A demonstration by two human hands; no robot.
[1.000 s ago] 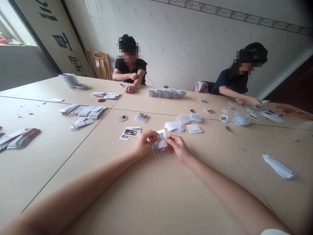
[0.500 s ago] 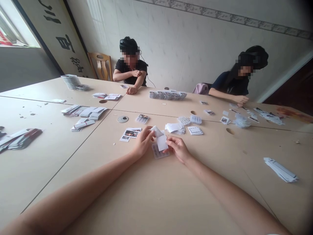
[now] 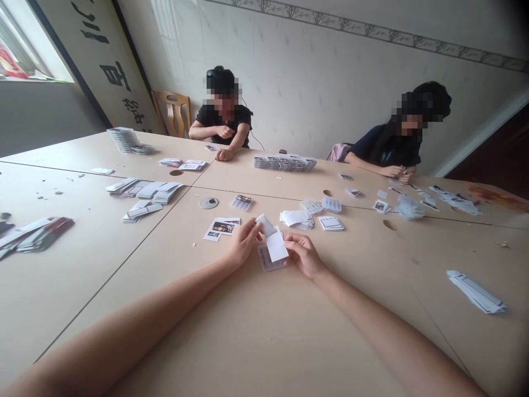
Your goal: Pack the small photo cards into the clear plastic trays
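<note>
While over tray (image 3: 265,259), wht paper (image 3: 277,246) in L hand (image 3: 243,241) & R hand (image 3: 305,256).

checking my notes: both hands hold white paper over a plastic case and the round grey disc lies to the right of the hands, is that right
Not quite: the round grey disc lies to the left of both the left hand and the right hand, as the head view shows. They do hold white paper over a plastic case.

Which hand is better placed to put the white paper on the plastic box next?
Probably the right hand: it holds the white paper by its edge, close to the plastic box. The left hand holds the curled piece above.
</note>
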